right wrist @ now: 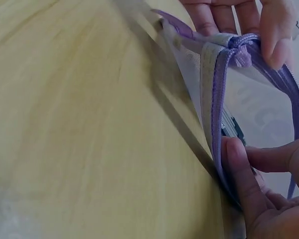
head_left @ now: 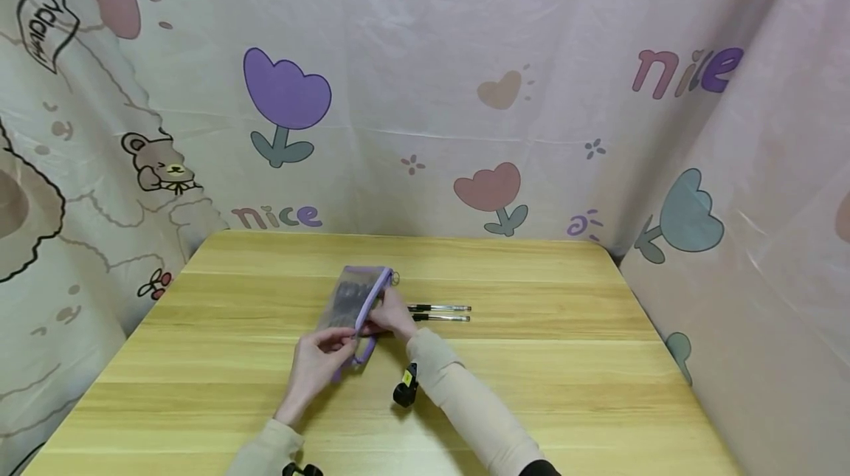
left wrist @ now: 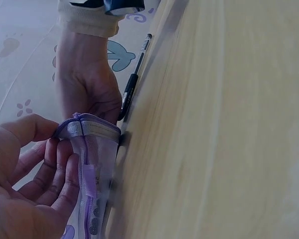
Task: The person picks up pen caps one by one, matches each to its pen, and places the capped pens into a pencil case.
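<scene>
A see-through mesh pencil pouch [head_left: 348, 302] with purple zipper trim is held over the table, dark contents showing through its side. My left hand [head_left: 319, 361] pinches the zipper edge near one end of the opening. In the right wrist view the purple-edged mouth [right wrist: 219, 99] gapes wide. My right hand [head_left: 393, 316] reaches into this mouth, thumb and fingers pinching a dark pen [right wrist: 232, 127] that is mostly hidden. Just right of that hand, two black-gripped clear pens [head_left: 441, 308] lie side by side, their left ends covered by the hand.
The light wooden table [head_left: 551, 387] extends all around the hands. A patterned cloth [head_left: 412, 92] hangs behind it and at both sides. A black wrist camera [head_left: 406, 386] sticks out beside the right sleeve.
</scene>
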The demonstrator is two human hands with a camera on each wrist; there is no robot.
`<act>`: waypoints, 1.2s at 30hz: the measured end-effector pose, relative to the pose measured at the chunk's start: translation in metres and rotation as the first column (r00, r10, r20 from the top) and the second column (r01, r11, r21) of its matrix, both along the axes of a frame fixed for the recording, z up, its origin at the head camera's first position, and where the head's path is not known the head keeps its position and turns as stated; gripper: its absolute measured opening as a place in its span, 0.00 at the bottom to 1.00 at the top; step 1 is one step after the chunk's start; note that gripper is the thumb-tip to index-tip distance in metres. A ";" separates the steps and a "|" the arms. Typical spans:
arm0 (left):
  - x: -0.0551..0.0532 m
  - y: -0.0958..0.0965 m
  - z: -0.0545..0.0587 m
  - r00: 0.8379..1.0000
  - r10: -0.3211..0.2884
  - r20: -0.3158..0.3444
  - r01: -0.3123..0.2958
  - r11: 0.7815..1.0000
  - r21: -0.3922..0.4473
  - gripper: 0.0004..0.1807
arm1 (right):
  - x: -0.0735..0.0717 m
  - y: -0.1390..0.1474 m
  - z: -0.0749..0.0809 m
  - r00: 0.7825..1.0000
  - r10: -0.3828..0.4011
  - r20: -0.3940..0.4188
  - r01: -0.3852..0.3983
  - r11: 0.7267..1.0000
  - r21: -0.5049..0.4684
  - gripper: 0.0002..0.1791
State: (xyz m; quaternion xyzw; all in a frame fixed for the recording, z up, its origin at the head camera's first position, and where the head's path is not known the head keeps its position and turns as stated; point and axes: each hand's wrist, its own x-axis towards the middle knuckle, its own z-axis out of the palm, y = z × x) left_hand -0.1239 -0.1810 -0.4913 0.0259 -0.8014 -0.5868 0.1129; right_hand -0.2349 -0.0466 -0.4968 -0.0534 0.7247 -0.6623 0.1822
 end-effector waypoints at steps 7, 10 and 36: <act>-0.001 0.000 -0.001 1.000 0.021 0.001 -0.021 1.000 -0.007 0.08 | 0.009 0.009 -0.002 0.999 0.021 0.023 -0.019 0.995 -0.098 0.26; -0.001 0.001 -0.001 0.999 0.034 0.000 -0.034 0.999 -0.009 0.08 | 0.015 0.019 -0.004 0.999 0.026 -0.025 -0.028 0.996 -0.089 0.26; -0.001 0.004 -0.002 0.998 0.067 0.020 -0.067 0.998 -0.011 0.09 | 0.013 0.159 -0.003 0.868 0.139 -0.476 0.085 0.904 0.419 0.14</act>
